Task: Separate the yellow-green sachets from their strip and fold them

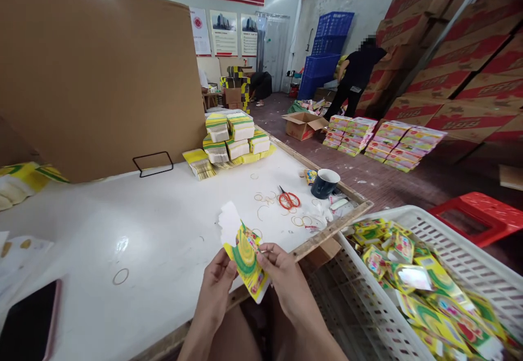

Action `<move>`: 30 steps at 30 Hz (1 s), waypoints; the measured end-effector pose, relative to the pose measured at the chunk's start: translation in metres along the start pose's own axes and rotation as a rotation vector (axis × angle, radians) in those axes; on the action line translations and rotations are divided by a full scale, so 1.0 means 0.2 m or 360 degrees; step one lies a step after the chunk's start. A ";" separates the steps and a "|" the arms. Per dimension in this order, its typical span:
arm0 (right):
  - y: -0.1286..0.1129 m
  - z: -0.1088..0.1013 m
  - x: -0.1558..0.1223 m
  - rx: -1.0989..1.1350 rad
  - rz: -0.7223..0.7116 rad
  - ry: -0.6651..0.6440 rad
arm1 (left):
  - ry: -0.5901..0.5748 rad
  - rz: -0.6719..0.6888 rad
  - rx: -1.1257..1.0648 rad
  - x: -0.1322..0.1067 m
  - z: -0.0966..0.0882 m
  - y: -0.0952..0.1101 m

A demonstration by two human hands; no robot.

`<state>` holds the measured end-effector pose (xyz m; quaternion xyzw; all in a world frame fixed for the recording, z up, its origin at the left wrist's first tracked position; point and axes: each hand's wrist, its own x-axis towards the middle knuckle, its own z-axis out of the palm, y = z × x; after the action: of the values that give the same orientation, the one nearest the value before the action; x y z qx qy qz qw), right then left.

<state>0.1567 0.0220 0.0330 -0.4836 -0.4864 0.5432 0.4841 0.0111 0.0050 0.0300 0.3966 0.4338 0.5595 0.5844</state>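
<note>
Between my two hands is a yellow and green printed carton (247,257), held over the table's front edge. My left hand (218,276) pinches its left side with thumb and fingers. On the opposite side, the fingers of my right hand (280,271) grip the carton's edge. A white flap with a jagged end sticks up at its far left. To the right, a white plastic basket (370,279) holds many similar cartons (443,298) in a loose heap. Bundled flat cartons (232,135) are stacked at the table's far side.
Red-handled scissors (289,200), rubber bands (301,221) and a dark mug (325,183) lie or stand on the white table (163,230). A phone (30,320) is at the near left. A large cardboard sheet (102,78) rises behind. A red stool (482,214) and two people are beyond.
</note>
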 end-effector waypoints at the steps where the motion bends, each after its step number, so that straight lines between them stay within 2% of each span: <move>1: -0.01 0.00 -0.03 0.0169 0.0057 -0.0033 | -0.0060 -0.0051 -0.0136 -0.01 0.02 0.01; 4: -0.05 -0.01 -0.09 0.0509 0.0192 -0.0043 | -0.0181 -0.0125 -0.0233 -0.02 0.06 0.03; 10: -0.11 -0.08 -0.12 0.0097 0.0090 0.0127 | -0.0126 -0.0189 -0.0287 -0.03 0.14 0.03; 14: -0.10 -0.10 -0.14 0.0144 0.0113 0.0043 | -0.0033 -0.0342 -0.0404 -0.04 0.16 0.03; 16: -0.07 -0.11 -0.15 0.0129 0.0124 0.0003 | -0.0052 -0.0345 -0.0451 -0.05 0.16 0.03; 18: -0.05 -0.12 -0.16 -0.0036 0.0059 0.0068 | -0.0133 -0.0340 -0.0486 -0.06 0.17 0.03; 21: -0.05 -0.16 -0.18 -0.0489 -0.0280 0.0298 | -0.0249 -0.0456 -0.0592 -0.08 0.19 0.03; 23: -0.09 -0.18 -0.19 -0.0741 -0.0558 0.0198 | -0.0257 -0.0580 -0.0679 -0.10 0.21 0.03; 25: -0.14 -0.19 -0.19 -0.0880 -0.0685 -0.0068 | -0.0217 -0.0651 -0.0741 -0.11 0.22 0.03; 27: -0.18 -0.20 -0.19 -0.0932 -0.0661 -0.0221 | -0.0182 -0.0684 -0.0766 -0.12 0.22 0.02; 30: -0.20 -0.18 -0.19 -0.0915 -0.0596 -0.0214 | -0.0133 -0.0709 -0.0683 -0.12 0.20 -0.01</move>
<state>0.1981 -0.0114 0.0727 -0.4658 -0.7306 0.3162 0.3863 0.0500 -0.0187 0.0427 0.1820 0.3576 0.4797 0.7803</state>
